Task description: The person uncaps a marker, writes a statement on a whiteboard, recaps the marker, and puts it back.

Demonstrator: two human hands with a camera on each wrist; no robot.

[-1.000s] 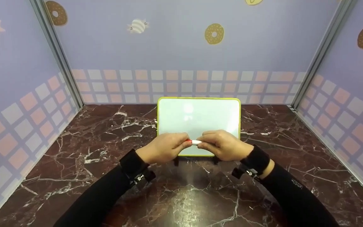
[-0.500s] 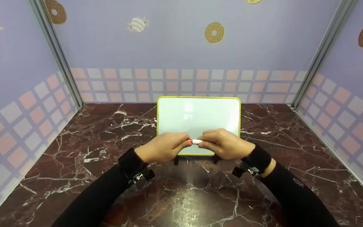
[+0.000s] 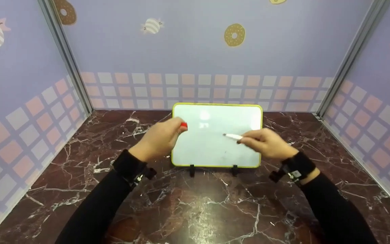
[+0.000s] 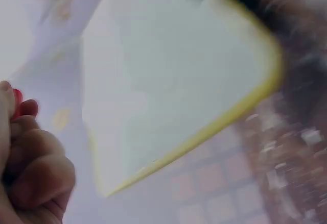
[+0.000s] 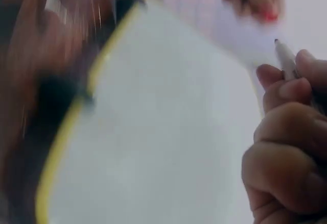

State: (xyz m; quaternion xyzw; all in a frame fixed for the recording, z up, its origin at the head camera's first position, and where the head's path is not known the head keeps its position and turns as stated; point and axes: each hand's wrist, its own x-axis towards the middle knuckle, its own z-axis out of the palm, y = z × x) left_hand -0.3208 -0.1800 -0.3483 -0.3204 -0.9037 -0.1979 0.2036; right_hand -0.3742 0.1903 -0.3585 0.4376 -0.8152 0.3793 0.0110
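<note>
A red cap (image 3: 183,125) is pinched by the thumb and fingers of the left hand (image 3: 157,140), only a small part of it being left uncovered. In the left wrist view the other fingers of that hand are seen to be curled in below it. A white pen (image 3: 233,136) is gripped between the thumb and fingers of the right hand (image 3: 271,144); its dark tip is bared and is pointed to the left, toward the cap. Pen and cap are held well apart, and the cap is carried a little higher in the head view.

Behind both hands a board (image 3: 212,149) is stood on the table (image 3: 215,206). It is white, is edged in yellow, and is propped on black feet (image 3: 192,170) at its lower edge. Its left edge is partly covered by the left hand, its right edge by the right hand. Whether the board is touched by either hand cannot be told. Glare is thrown on its upper part.

The table is patterned as dark red marble with pale veins. It is enclosed by lilac walls (image 3: 188,51), which are printed with pink and white squares, doughnuts and striped sweets. Both arms are covered by black sleeves (image 3: 95,203), and a black band (image 3: 129,166) is worn on each wrist. Both wrist views are blurred.
</note>
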